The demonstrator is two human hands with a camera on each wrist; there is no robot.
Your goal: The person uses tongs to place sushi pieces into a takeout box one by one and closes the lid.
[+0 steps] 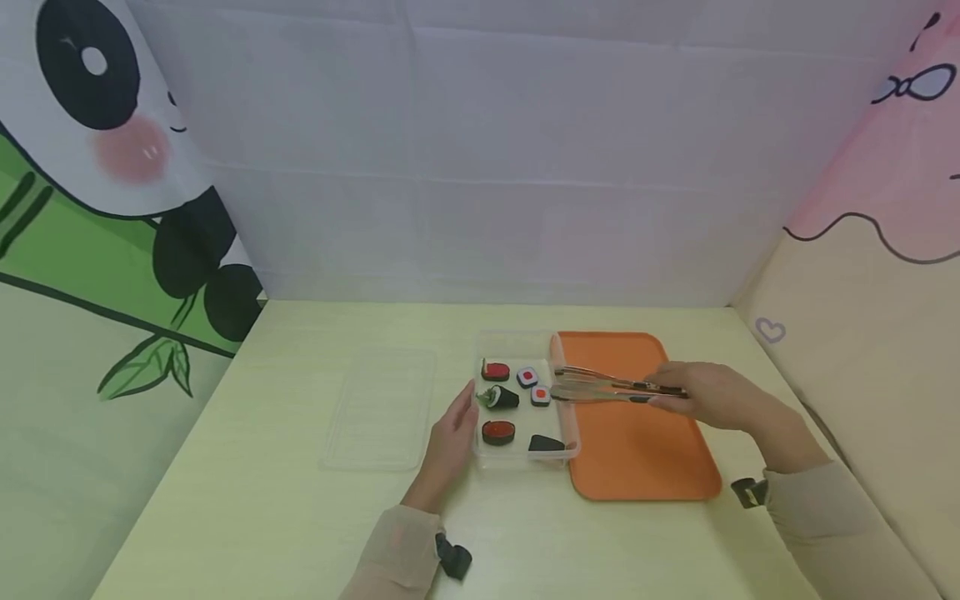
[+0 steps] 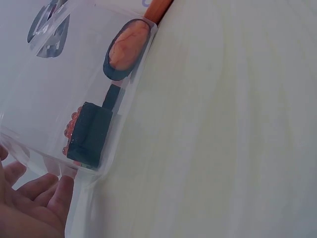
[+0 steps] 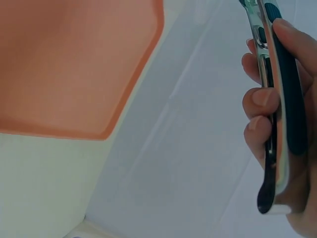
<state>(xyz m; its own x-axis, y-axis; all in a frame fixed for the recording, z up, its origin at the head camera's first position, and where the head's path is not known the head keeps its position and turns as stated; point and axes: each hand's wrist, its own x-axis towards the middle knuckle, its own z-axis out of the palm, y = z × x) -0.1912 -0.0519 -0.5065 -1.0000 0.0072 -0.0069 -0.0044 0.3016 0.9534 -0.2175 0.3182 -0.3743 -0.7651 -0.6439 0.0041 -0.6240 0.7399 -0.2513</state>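
A clear plastic box [image 1: 573,433] holds several sushi pieces: two small white rolls with red centres [image 1: 540,396], a dark hand roll with a green end [image 1: 500,397], a red-topped piece [image 1: 496,371], a roe-topped piece [image 1: 498,432] and a dark-wrapped piece [image 1: 547,443]. My left hand [image 1: 452,433] steadies the box's left side, fingertips at its wall in the left wrist view. My right hand [image 1: 701,396] grips metal tongs [image 3: 287,99] with dark handles, thumb on one arm and fingers round the other. Their tips reach over the box's right wall, beside the rolls.
An orange tray [image 1: 645,458] lies right of the box, partly under the tongs. Left of the box rests a clear lid [image 1: 378,408] on the pale table [image 1: 247,517]. A pale wall sheet [image 1: 480,167] closes off the back, with printed sheets at both sides.
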